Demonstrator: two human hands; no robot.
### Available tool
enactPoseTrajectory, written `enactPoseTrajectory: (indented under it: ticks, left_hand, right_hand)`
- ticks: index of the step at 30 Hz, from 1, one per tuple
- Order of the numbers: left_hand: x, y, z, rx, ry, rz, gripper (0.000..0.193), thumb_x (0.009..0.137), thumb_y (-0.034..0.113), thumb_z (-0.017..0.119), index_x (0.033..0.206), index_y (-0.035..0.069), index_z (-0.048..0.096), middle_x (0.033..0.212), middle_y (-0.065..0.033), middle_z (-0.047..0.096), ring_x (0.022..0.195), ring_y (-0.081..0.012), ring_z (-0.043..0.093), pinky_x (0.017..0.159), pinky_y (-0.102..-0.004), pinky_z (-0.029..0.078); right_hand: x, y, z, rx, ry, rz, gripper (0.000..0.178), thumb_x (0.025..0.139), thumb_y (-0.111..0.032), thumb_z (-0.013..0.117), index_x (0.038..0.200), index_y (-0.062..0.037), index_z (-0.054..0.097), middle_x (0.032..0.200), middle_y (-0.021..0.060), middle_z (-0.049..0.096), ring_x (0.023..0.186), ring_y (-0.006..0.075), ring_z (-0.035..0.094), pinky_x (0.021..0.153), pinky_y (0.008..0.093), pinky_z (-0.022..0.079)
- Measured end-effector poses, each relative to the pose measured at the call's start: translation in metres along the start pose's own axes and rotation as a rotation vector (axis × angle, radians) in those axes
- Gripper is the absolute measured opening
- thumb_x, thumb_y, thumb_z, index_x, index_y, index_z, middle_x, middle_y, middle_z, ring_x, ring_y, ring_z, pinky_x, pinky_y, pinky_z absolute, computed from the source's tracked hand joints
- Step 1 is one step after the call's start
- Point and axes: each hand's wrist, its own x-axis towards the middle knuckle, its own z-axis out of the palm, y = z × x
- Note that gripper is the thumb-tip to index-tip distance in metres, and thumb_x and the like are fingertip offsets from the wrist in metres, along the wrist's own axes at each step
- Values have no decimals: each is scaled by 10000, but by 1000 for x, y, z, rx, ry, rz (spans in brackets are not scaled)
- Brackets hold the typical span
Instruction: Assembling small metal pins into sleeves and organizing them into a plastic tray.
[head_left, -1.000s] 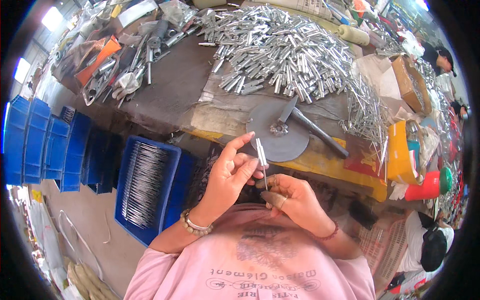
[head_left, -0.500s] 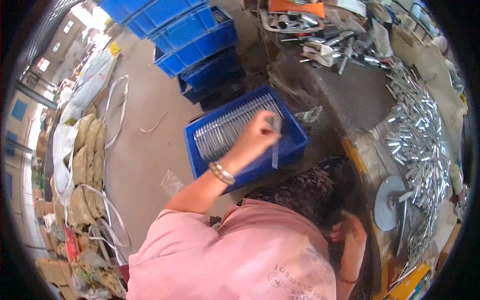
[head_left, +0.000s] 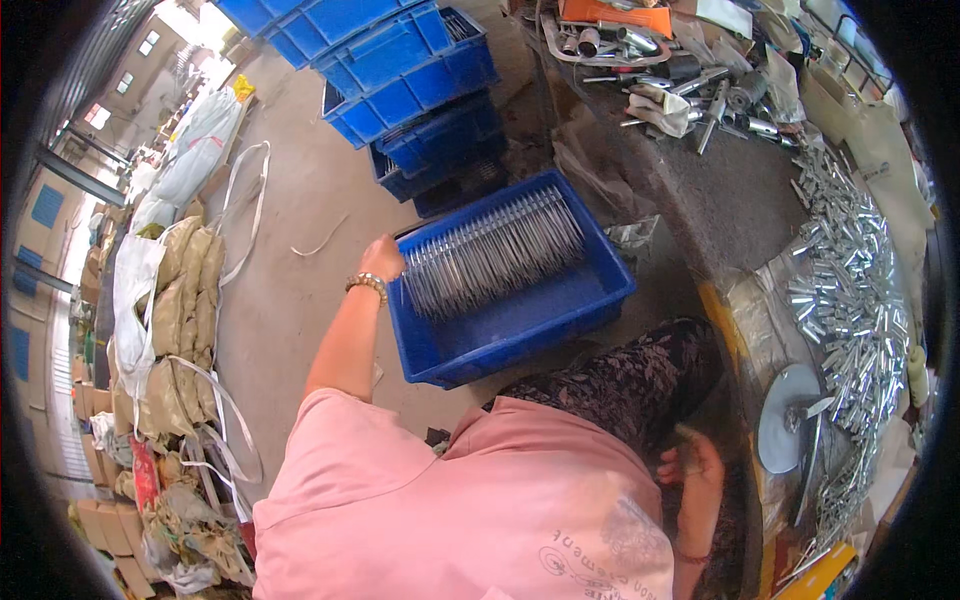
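My left hand point(head_left: 383, 258), with a beaded bracelet at the wrist, is closed over the left end rim of a blue plastic bin point(head_left: 500, 350). Thin flat metal pieces point(head_left: 495, 255) stand in a long packed row inside that bin, along its far side. The near part of the bin's floor shows bare blue. My right hand point(head_left: 695, 468) hangs low at my right side by my dark patterned trousers point(head_left: 640, 380). Its fingers are loosely bent and apart, with nothing seen in them.
Blue crates point(head_left: 410, 90) are stacked beyond the bin. On the right, a workbench point(head_left: 720, 190) bears a heap of shiny metal tubes point(head_left: 850, 300), mixed metal parts point(head_left: 700, 95) and a grey disc point(head_left: 788, 418). Tan sacks point(head_left: 180, 300) with loose white straps line the left side.
My left hand has moved left from above the bin's right part to its left end rim. The metal strip it held is no longer in it. My right hand stays low.
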Motion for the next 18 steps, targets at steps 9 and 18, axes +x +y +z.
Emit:
enactPoseTrajectory:
  ticks: [9, 18]
  left_hand:
    - [20, 9, -18, -65, 124, 91, 200, 941, 50, 663, 1073, 17, 811, 1127, -265, 784, 1075, -406, 780, 893, -516, 614]
    - [-91, 211, -51, -617, 200, 614, 181, 1042, 158, 742, 1189, 58, 773, 899, -50, 781, 736, -102, 694, 675, -281, 559]
  right_hand:
    - [-2, 18, -17, 40, 54, 12, 321, 1132, -160, 584, 1402, -9, 668, 955, 71, 734, 755, 131, 681, 685, 280, 561]
    - [-5, 5, -8, 16, -50, -2, 394, 1089, -22, 511, 1450, -64, 665, 1093, 114, 767, 871, 144, 724, 803, 288, 595]
